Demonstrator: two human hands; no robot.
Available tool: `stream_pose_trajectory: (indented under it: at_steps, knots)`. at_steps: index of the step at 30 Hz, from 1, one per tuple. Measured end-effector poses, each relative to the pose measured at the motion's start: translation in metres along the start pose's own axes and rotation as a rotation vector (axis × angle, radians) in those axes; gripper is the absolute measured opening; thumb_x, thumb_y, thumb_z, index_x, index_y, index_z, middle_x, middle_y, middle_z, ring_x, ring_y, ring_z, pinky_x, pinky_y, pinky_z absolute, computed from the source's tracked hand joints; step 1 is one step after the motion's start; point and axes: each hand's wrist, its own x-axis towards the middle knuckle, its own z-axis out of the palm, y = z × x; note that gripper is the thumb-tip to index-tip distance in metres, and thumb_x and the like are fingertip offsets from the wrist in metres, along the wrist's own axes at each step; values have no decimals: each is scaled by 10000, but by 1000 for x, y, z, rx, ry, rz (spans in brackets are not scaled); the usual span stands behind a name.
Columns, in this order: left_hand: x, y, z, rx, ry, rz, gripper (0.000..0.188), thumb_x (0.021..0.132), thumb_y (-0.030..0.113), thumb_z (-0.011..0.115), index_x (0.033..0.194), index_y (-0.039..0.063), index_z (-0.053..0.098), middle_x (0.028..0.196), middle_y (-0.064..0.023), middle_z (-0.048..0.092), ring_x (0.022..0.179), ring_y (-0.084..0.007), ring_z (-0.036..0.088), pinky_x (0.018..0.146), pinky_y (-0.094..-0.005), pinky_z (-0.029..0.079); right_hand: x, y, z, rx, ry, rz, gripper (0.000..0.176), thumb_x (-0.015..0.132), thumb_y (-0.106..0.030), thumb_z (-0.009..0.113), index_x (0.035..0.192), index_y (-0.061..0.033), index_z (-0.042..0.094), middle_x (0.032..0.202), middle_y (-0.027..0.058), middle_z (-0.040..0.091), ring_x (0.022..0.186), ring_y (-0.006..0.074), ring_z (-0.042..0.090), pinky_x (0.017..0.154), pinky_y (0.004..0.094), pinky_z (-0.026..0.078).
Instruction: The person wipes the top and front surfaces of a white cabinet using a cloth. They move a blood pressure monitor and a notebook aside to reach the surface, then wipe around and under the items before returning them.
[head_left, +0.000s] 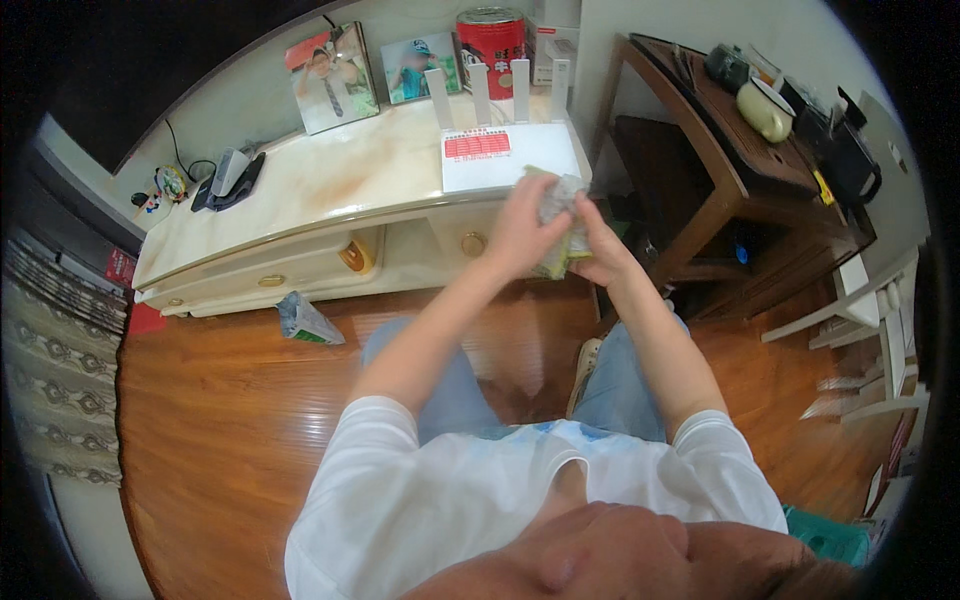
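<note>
Both of my hands are raised in front of the right end of a cream cabinet (330, 169). Between them is a crumpled grey-white and yellow-green cloth (562, 196). My left hand (527, 221) grips it from the left, thumb pressed over its front. On the other side, my right hand (606, 244) clasps it with the thumb up and the fingers bent beneath. Just behind the cloth lies a white router (544, 150) with several upright antennas and a red printed label. The hands partly cover the cloth, and the cloth overlaps the router's front right corner.
Framed photographs (334, 82) and a red can (491, 52) stand along the wall. A telephone (229, 176) sits at the cabinet's left. To the right is a dark wooden tea table (720, 157) bearing a pale mug (765, 110). An opened packet (306, 321) stands on the wooden floor (225, 420).
</note>
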Motion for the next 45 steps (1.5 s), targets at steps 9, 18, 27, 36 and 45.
stream_pose_trajectory:
  at_steps: [9,18,27,36,45]
  knots:
    - [27,-38,-37,237,-14,103,761,798,318,765,1405,40,400,1400,-195,435,1329,-360,386,1115,-427,332,53,-42,-41,281,173,-283,514,878,-356,628,1258,-21,538,1134,110,629,990,227,628,865,357,508]
    - [25,-90,-86,476,-102,-261,835,751,354,808,1383,-31,421,1334,-265,488,1260,-401,454,1067,-451,381,113,-64,-65,-180,348,-349,560,864,-336,649,1267,32,519,1153,118,619,1017,215,619,878,343,485]
    - [19,-124,-90,362,25,-306,735,743,215,803,1344,-26,455,1240,-251,558,1145,-413,518,993,-457,431,129,-55,-32,-273,393,-438,565,835,-358,684,1240,12,550,1144,119,624,1027,208,611,899,349,473]
    - [23,-148,-146,327,209,-389,849,669,285,876,1340,-31,463,1238,-231,585,1175,-358,544,1029,-427,418,167,-34,38,-228,228,-484,426,835,-269,718,1142,7,612,1033,99,673,901,157,642,802,297,511]
    - [20,-194,-162,708,178,-422,839,673,376,856,1333,3,497,1251,-207,590,1190,-356,539,1015,-451,402,196,-33,42,-187,96,-391,489,816,-287,732,1160,36,604,1063,113,668,939,159,637,827,301,510]
